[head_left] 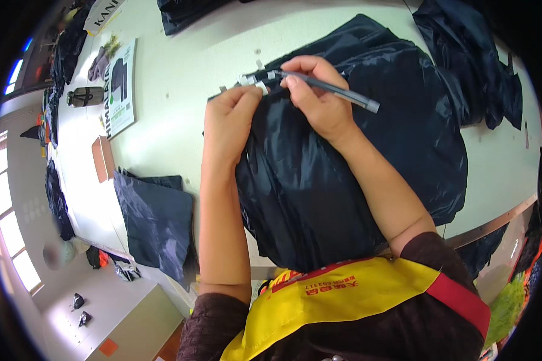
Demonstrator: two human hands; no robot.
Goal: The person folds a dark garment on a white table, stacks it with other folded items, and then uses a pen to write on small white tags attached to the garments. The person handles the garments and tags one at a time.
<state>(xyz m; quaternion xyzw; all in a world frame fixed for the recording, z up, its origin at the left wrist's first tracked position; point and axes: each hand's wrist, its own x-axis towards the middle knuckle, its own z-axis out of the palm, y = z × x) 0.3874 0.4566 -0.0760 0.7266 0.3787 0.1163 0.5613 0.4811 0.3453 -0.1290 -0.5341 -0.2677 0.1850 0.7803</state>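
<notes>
A pile of dark navy, shiny garments (301,180) lies on the white table in front of me. Along its upper left edge several small white labels (246,79) stick out. My left hand (230,117) is closed at that edge, thumb and forefinger pinching one white label (261,88). Gripped in my right hand (322,99) is a dark grey pen (358,101), slanting with its back end toward the right. The pen's front end is close to the labels, but I cannot tell whether its tip touches one.
More dark garments (476,66) lie at the far right, and folded dark cloth (156,219) hangs over the near left edge. On the left of the table (168,120) are a printed poster (124,90), a dark bottle (84,97) and a small open box (102,159).
</notes>
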